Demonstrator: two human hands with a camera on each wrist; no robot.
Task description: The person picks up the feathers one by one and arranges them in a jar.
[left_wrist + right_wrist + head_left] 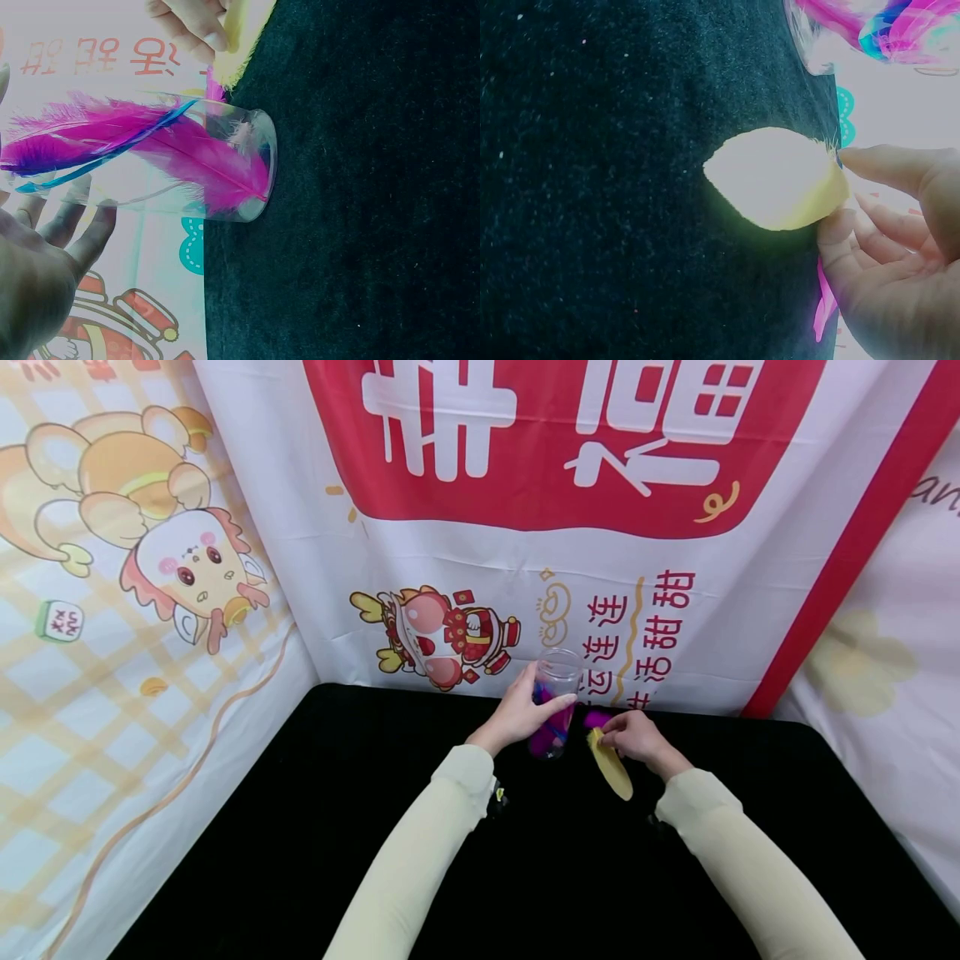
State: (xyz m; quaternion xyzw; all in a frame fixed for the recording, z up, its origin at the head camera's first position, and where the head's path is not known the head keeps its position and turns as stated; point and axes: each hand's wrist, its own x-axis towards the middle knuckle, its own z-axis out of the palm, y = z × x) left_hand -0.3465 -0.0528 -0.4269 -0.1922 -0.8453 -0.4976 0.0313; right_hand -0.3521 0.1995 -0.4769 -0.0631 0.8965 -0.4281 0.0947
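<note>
My left hand (519,708) grips a clear cylindrical cup (561,667) at the far edge of the table, fingers and thumb around its side. Inside stand magenta and purple feathers (214,161) and a narrow blue one (112,154), as the left wrist view shows. Just right of the cup, my right hand (637,737) pinches a yellow feather (615,774) near its end, its broad tip pointing back toward me. Another magenta feather (597,718) lies behind the right fingers, partly hidden by them and by the yellow feather.
A black cloth-covered table (360,860) spreads beneath the arms. Right behind the cup rises a white cloth backdrop (307,568) with red print and a cartoon figure. Patterned cloth hangs at the left (97,710) and right (877,693).
</note>
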